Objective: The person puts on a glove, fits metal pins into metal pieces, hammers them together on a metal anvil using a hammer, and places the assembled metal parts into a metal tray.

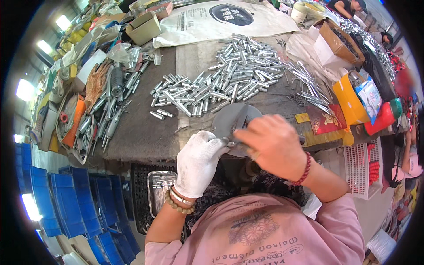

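Observation:
My left hand (201, 161), in a white glove, is closed in a pinch at the bench's near edge. A small silvery metal part (230, 144) shows at its fingertips. My bare right hand (276, 145) is just right of it, fingers pointing left toward the part; motion smears them, so what they hold is unclear. Beyond both hands is a grey round plate (224, 119) with a dark pointed shape on it, partly covered by my right hand. A heap of short silvery metal tubes (240, 73) lies behind the plate, with a few loose ones to its left.
Thin metal rods (309, 86) lie right of the heap, near a red packet (324, 119) and a yellow box (351, 99). Hand tools (112, 119) crowd the left side. A white printed sack (190, 26) covers the back. Blue bins (66, 198) stand lower left; a white basket (357, 176), right.

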A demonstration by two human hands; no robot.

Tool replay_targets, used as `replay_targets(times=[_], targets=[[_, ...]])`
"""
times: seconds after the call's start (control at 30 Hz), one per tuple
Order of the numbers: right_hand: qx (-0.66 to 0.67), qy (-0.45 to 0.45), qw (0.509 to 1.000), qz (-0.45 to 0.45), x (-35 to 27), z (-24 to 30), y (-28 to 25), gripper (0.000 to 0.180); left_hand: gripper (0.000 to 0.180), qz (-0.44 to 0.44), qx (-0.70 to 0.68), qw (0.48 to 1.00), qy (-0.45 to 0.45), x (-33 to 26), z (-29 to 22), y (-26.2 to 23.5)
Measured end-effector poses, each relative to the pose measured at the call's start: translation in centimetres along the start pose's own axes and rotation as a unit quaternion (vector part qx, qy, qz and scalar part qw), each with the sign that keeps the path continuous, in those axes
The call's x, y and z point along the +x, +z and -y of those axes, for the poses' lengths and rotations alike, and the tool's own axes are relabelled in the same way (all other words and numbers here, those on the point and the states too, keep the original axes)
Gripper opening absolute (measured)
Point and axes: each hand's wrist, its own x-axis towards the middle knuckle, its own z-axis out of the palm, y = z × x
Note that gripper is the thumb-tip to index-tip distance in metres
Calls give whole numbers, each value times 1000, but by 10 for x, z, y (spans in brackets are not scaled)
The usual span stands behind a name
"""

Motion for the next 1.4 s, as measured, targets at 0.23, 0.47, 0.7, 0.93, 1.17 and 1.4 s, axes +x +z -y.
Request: replay_targets(times=[0.23, 0.47, 0.7, 0.93, 1.17, 1.4], targets=[[-5, 94, 996, 11, -25, -39, -4, 49, 20, 3, -32, 999, -31, 1, -2, -1], [66, 70, 995, -38, -41, -20, -9, 62, 22, 0, -41, 999, -25, 0, 2, 2], [17, -2, 998, -56, -43, -8, -6, 54, 23, 6, -28, 1000, -11, -1, 2, 0], [56, 57, 995, -63, -33, -28, 0, 50, 18, 11, -57, 998, -17, 1, 4, -1], [6, 69, 997, 33, -38, 5, -4, 29, 22, 11, -68, 997, -31, -4, 7, -1], [350, 252, 889, 153, -54, 18, 9, 28, 51, -62, -82, 990, -95, -33, -9, 12]])
